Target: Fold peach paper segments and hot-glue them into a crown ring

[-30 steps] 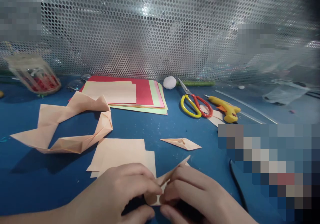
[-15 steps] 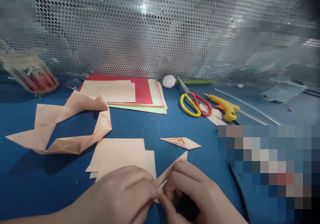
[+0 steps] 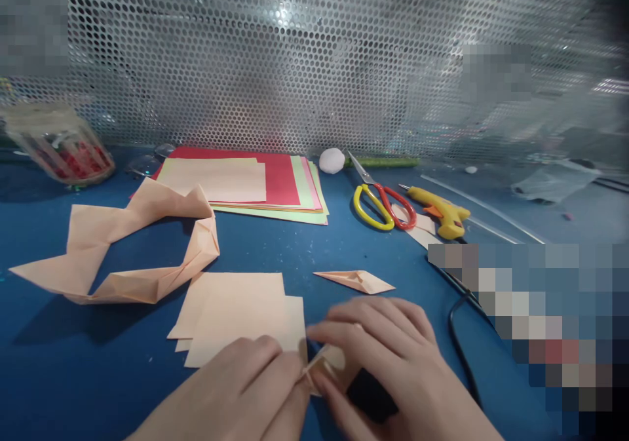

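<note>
A small folded piece of peach paper (image 3: 333,357) is between my two hands at the near edge of the view. My left hand (image 3: 246,388) is closed, pinching the paper's left end at the fingertips. Over the paper's right part curves my right hand (image 3: 388,356), thumb below and fingers partly spread above; its fingertips are slightly blurred. Loose square peach sheets (image 3: 240,310) lie just beyond my left hand. Beyond my right hand rests a folded diamond-shaped paper piece (image 3: 361,281). A ring of joined folded paper pieces (image 3: 157,287) stands at the left.
Stacked coloured paper (image 3: 285,175) lies at the back, near a white ball (image 3: 332,160). Scissors (image 3: 373,206) and a yellow glue gun (image 3: 445,215) with a black cord (image 3: 455,336) are at the right. A jar (image 3: 63,149) stands far left, before a perforated metal screen (image 3: 275,54).
My right hand has lifted its fingers and opened outward over the folded paper. The paper's upper point no longer sticks out above the hand. My left hand keeps its pinch, shifted slightly down.
</note>
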Available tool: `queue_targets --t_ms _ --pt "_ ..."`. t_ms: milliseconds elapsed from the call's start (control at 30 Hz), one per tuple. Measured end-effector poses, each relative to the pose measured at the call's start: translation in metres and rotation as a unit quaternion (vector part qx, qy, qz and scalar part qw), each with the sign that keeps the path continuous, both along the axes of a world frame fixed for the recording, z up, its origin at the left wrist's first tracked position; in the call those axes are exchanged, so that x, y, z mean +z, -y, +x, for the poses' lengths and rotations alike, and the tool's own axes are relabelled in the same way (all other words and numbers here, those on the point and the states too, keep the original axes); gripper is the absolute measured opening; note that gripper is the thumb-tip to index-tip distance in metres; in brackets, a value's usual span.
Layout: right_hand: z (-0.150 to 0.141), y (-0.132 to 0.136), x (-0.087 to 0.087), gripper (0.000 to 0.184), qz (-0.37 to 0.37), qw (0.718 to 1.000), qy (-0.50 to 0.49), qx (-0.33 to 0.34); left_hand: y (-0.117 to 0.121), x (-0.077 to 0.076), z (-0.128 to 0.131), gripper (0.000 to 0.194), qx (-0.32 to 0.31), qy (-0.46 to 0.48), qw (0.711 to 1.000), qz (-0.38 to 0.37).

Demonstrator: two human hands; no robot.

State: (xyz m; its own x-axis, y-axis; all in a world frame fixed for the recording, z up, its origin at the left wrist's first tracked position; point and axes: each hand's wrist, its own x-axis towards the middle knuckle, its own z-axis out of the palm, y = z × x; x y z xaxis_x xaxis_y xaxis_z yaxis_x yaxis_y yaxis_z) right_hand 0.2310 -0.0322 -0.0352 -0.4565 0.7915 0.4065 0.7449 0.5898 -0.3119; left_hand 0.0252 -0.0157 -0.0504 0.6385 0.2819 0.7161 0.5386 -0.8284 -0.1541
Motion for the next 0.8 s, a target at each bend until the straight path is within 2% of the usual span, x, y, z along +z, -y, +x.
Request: queue_targets --t_ms 67,167,267,333,400,500,600,800 --pt "0.002 -0.001 0.003 0.012 -0.063 0.998 -0.016 0.011 0.002 0.001 -0.001 0.037 0.020 -0.030 0.999 -0.029" --pt "0.005 0.002 0.007 0.019 -0.144 0.987 -0.070 0.014 0.003 0.001 -0.001 0.034 0.039 -0.079 0.995 -0.051" --pt "0.004 0.006 0.010 0.024 -0.223 0.967 -0.123 0.023 0.004 -0.003 0.000 0.030 0.028 -0.049 0.997 -0.043" --pt "0.003 0.007 0.010 0.025 -0.255 0.961 -0.110 0.006 0.004 -0.006 0.002 0.029 0.023 -0.028 0.999 -0.037" --pt "0.003 0.008 0.010 0.025 -0.262 0.961 -0.088 -0.020 0.004 -0.008 0.003 0.032 0.010 -0.023 0.999 -0.031" --pt "0.003 0.007 0.008 0.023 -0.238 0.964 -0.107 -0.045 0.004 -0.008 0.003 0.038 -0.013 -0.051 0.998 -0.031" --pt "0.005 0.007 0.007 0.024 -0.232 0.962 -0.132 -0.052 0.004 -0.009 0.001 0.040 -0.017 -0.068 0.997 -0.036" --pt "0.007 0.007 0.001 0.027 -0.265 0.953 -0.138 -0.053 0.007 -0.017 -0.002 0.042 -0.018 -0.066 0.997 -0.035"
